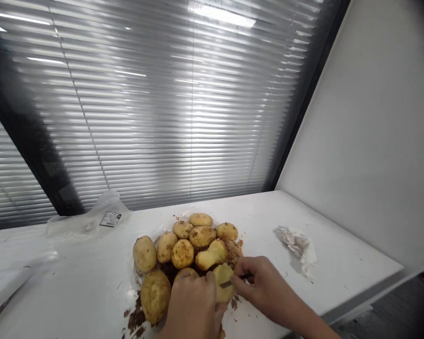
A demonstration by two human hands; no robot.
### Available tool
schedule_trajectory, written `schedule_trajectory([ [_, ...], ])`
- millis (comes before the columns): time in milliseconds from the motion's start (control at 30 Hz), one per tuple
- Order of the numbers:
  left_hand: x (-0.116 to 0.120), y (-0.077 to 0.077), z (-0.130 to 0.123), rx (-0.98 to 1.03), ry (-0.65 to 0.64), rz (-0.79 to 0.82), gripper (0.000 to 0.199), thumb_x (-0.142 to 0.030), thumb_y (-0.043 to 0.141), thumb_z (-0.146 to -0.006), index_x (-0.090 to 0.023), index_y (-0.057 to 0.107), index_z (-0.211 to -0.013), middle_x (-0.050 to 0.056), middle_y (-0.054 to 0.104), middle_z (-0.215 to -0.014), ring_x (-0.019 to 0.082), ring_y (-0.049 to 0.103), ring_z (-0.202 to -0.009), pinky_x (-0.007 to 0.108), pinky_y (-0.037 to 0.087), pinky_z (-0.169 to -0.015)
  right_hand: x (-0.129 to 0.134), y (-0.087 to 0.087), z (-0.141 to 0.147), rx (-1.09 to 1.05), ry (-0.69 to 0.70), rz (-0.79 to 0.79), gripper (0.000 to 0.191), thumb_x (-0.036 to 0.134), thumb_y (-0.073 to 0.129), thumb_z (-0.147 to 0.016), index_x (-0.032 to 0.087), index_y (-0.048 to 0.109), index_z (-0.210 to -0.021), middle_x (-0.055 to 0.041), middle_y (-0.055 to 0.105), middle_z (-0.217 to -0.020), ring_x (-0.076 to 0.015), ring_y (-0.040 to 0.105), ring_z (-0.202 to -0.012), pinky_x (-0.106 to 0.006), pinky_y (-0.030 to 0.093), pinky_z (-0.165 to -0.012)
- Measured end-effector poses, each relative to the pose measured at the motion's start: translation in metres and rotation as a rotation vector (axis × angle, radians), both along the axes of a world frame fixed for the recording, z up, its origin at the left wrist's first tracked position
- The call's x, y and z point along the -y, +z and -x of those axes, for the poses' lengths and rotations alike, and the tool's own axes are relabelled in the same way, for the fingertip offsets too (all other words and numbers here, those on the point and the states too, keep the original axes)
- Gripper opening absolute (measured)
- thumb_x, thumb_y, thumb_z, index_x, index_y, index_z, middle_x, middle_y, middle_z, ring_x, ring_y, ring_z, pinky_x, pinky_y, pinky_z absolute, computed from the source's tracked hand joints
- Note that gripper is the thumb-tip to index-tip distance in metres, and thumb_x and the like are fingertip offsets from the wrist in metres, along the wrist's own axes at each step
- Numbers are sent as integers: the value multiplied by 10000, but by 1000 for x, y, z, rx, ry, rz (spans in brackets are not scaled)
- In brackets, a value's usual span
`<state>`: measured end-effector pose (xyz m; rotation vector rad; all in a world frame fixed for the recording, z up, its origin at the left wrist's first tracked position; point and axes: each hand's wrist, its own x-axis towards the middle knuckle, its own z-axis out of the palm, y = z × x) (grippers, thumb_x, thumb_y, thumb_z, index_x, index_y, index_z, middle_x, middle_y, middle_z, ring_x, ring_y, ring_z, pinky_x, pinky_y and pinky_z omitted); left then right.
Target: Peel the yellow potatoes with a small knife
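My left hand (192,306) grips a half-peeled yellow potato (223,282) low in the view. My right hand (265,287) holds a small knife (229,282), and its blade rests against that potato. Just beyond my hands lies a heap of several potatoes (183,256), some peeled pale yellow and others still patchy with skin. A large potato (155,296) sits beside my left hand. Brown peelings (136,318) are scattered around the heap and under it. A thin plastic sheet seems to lie beneath the potatoes.
The white table (321,226) ends at an edge on the right, with dark floor beyond. A crumpled tissue (298,247) lies right of the potatoes. A clear plastic bag (88,219) with a label sits at the back left. Window blinds (155,117) and a white wall (360,132) stand behind.
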<state>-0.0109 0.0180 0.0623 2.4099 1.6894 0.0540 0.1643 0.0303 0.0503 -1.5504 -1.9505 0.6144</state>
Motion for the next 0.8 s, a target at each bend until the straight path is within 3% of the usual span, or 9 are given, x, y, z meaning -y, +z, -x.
schedule_trajectory([
  [167,0,1,0,-34,26,-20,268,-387,634,-779,-164,677,-922,128,717,-848,332,639,-877,437,457,-817,4,0,4,53,-24,-113,182,204,499,-778,191,551,-604,-7,620,-593,-147,554,-569,-234,363,-563],
  [333,0,0,1,-35,6,-39,252,-358,614,-783,-160,675,-924,126,710,-840,328,637,-869,429,455,-808,4,-1,3,31,92,-136,164,175,515,-761,193,537,-599,7,610,-575,-132,553,-548,-219,335,-533],
  [433,0,2,1,-30,20,-34,243,-361,614,-775,-164,673,-904,124,712,-846,334,638,-873,430,459,-801,0,-5,1,46,18,-203,184,193,495,-786,189,543,-609,-6,604,-587,-138,547,-557,-228,344,-549],
  [567,0,7,0,-55,12,4,258,-372,600,-791,-159,674,-917,130,714,-863,327,640,-880,433,457,-820,-4,-8,-2,-32,66,-115,201,185,499,-782,192,523,-582,15,578,-557,-121,522,-529,-212,338,-520],
  [700,-1,5,0,-65,22,14,290,-389,611,-788,-158,672,-951,134,713,-892,329,635,-910,428,458,-824,-6,-10,-4,-19,17,-184,201,204,504,-786,188,527,-587,5,573,-568,-132,514,-549,-224,351,-540],
  [800,-2,4,1,-54,10,0,295,-388,617,-787,-163,673,-969,127,716,-893,316,640,-906,415,456,-827,-7,-9,-4,-71,33,-134,216,201,496,-789,189,515,-574,12,556,-559,-127,496,-542,-218,348,-522],
])
